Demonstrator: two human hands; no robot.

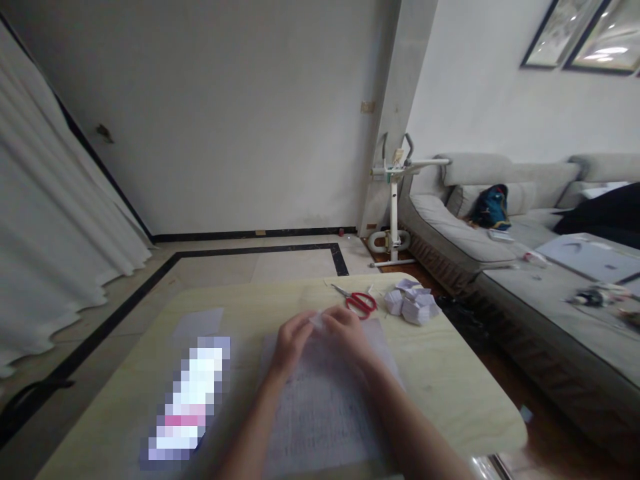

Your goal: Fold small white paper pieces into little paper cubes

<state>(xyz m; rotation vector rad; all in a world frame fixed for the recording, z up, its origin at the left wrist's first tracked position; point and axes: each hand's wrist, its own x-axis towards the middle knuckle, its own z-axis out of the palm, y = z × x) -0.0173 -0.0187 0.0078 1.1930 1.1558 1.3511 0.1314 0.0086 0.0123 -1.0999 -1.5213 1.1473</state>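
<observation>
Both hands meet over the far part of a large printed sheet (325, 413) on the wooden table. Between my left hand (295, 337) and my right hand (346, 331) is a small piece of white paper (318, 321), pinched by the fingers of both. Its exact shape is mostly hidden by the fingers. Just beyond my right hand lie red-handled scissors (360, 303), with their blades pointing to the far left. Several folded paper pieces (413, 301) are heaped to the right of the scissors.
A blank paper sheet (199, 325) and a pixelated bright phone-like object (190, 400) lie on the table's left side. The tabletop (460, 400) has a rounded right corner. Beyond it stand an exercise machine (394, 207) and a grey sofa (450, 230) with a backpack (493, 207).
</observation>
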